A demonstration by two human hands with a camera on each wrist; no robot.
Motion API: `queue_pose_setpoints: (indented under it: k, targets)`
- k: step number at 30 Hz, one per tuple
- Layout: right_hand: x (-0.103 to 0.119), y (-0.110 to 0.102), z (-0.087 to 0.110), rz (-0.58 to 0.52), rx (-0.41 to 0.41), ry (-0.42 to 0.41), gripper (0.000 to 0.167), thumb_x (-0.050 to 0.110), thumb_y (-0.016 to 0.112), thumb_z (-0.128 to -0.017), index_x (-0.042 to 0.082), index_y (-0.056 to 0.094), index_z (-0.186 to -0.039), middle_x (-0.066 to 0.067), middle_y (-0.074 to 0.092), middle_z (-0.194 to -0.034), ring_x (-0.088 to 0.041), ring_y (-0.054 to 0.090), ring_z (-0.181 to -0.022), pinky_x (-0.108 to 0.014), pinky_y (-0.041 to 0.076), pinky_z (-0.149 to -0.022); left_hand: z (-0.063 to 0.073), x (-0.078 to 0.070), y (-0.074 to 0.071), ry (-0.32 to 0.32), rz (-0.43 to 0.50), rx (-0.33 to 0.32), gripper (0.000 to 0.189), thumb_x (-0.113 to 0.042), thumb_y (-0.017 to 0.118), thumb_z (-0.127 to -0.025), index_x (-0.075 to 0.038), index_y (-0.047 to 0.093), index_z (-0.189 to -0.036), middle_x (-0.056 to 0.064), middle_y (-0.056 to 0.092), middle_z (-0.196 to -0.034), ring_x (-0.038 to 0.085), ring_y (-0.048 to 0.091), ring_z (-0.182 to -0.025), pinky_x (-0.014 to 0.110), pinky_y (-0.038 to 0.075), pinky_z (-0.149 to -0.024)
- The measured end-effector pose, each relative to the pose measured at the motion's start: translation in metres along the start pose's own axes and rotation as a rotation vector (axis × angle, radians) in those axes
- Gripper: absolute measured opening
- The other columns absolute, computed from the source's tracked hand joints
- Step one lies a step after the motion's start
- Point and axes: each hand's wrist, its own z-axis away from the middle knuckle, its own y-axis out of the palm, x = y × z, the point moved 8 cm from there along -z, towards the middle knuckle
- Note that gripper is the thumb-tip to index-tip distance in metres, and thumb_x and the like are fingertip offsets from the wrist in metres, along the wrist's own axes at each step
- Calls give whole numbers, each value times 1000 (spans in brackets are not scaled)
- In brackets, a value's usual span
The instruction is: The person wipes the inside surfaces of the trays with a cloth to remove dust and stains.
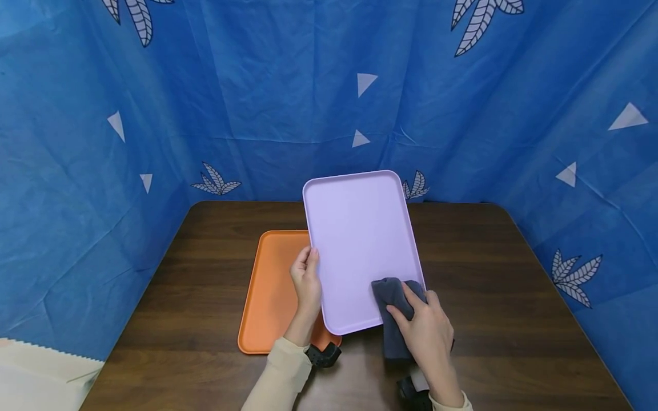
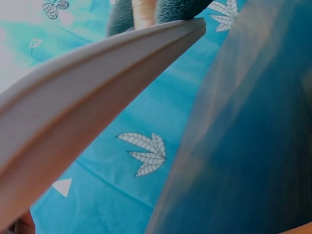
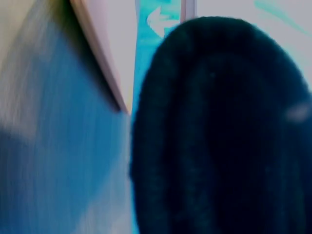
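A lilac rectangular tray (image 1: 362, 245) is held tilted up above the table. My left hand (image 1: 307, 279) grips its left edge, thumb on the front rim. In my right hand (image 1: 426, 325) is a folded dark grey cloth (image 1: 396, 302), pinched between thumb and fingers against the tray's lower right corner. Part of the cloth hangs below the tray's bottom edge. From the left wrist, the tray's ribbed edge (image 2: 92, 87) runs diagonally, with the fuzzy cloth (image 2: 180, 9) at its far end. The cloth (image 3: 214, 122) fills much of the right wrist view.
An orange tray (image 1: 272, 291) lies flat on the dark wooden table (image 1: 488, 285), partly covered by the lilac tray and left arm. Blue patterned fabric (image 1: 267, 103) hangs behind and at both sides. A pale cloth (image 1: 41, 377) shows at the lower left.
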Motion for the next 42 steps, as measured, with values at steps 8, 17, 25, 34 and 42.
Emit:
queue_pose_setpoints:
  k: [8, 17, 25, 34, 42]
  targets:
    - [-13, 0, -5, 5, 14, 51, 58, 34, 86, -73, 14, 68, -125, -16, 56, -91, -21, 46, -53, -33, 37, -43, -6, 1, 0, -14, 6, -2, 32, -11, 51, -100, 19, 58, -109, -8, 63, -75, 4, 60, -66, 19, 50, -60]
    - [-14, 5, -4, 8, 32, 86, 58, 36, 83, -76, 15, 67, -127, -18, 57, -95, -26, 52, -57, -40, 43, -47, -7, 1, 2, -20, 15, 1, 33, -10, 51, -100, 20, 58, -111, -8, 64, -77, 4, 60, -68, 18, 51, -62]
    - [-11, 8, -4, 4, 41, 104, 57, 36, 82, -77, 13, 67, -127, -21, 57, -96, -30, 55, -59, -45, 44, -49, -8, 3, 1, -28, 23, -17, 33, -9, 51, -99, 21, 58, -111, -8, 64, -76, 3, 60, -67, 18, 51, -62]
    - [-5, 12, -3, 2, 69, 110, 57, 37, 81, -78, 11, 67, -126, -24, 58, -101, -35, 58, -62, -50, 47, -53, -9, 6, 3, -12, 18, -20, 33, -9, 52, -99, 21, 58, -110, -9, 63, -76, 2, 59, -67, 17, 50, -62]
    - [13, 19, 0, 4, 66, 54, 56, 36, 83, -75, 13, 68, -124, -19, 58, -95, -25, 51, -57, -40, 43, -46, -10, 10, 6, -15, 31, -24, 32, -8, 52, -99, 22, 57, -110, -8, 63, -77, 3, 59, -67, 17, 50, -62]
